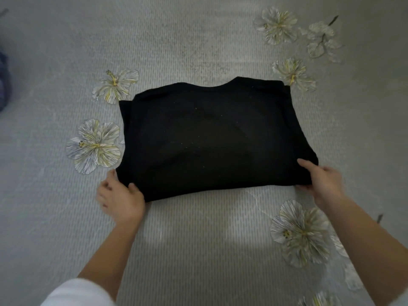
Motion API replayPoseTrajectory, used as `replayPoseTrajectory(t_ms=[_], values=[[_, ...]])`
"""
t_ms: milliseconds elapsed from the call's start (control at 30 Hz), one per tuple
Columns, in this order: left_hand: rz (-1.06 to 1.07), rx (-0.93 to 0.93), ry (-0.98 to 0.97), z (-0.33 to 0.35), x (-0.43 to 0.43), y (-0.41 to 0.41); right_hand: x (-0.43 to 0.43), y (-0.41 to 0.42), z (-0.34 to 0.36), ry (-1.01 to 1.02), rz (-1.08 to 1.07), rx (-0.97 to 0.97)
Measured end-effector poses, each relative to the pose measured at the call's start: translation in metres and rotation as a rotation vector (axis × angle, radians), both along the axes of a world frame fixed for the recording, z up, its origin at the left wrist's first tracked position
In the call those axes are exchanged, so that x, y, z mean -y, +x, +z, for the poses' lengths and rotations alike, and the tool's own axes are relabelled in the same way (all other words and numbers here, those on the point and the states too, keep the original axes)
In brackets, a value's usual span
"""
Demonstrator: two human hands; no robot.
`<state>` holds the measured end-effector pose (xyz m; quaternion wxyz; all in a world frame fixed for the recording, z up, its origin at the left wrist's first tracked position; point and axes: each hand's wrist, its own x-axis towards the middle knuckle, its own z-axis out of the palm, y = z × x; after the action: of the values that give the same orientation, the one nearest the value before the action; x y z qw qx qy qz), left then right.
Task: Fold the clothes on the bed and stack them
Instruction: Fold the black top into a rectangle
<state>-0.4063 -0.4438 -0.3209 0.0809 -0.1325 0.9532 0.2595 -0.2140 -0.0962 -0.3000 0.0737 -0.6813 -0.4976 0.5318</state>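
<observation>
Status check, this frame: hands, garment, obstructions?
Both grip near corners: left hand, right hand. Folded black garment lies flat on the bedspread. A bluish item at left edge, well apart.

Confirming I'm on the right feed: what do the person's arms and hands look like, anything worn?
The left hand and the right hand are bare: no gloves, no rings or watch that I can make out. Both forearms are uncovered. A white sleeve begins above the left forearm, at the picture's bottom edge.

black top folded into a flat rectangle, neckline at far edge, lying mid-bed, near corners held.
</observation>
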Motion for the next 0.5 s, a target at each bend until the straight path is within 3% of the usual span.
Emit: replayPoseTrajectory(t_ms=[100,200,267,333,400,467,500], values=[[-0.494,-0.165,-0.057,0.010,-0.029,0.017,0.006,-0.015,0.009,-0.175,-0.112,-0.130],[-1.058,-0.126,-0.074,0.009,-0.067,0.029,0.010,-0.025,0.014,-0.257,-0.138,-0.209],[-1.261,-0.041,-0.146,0.002,-0.089,0.029,0.013,-0.032,0.023,-0.288,-0.120,-0.205],[-1.306,0.087,-0.238,-0.003,-0.103,0.028,0.018,-0.044,0.039,-0.306,-0.099,-0.200],[-1.283,0.186,-0.272,-0.001,-0.107,0.027,0.026,-0.060,0.057,-0.184,-0.062,-0.217],[-1.234,0.319,-0.112,0.007,-0.108,0.022,0.048,-0.082,0.081,0.039,0.041,-0.245],[-1.154,0.420,0.072,0.014,-0.107,0.017,0.064,-0.094,0.093,0.136,0.113,-0.297]])
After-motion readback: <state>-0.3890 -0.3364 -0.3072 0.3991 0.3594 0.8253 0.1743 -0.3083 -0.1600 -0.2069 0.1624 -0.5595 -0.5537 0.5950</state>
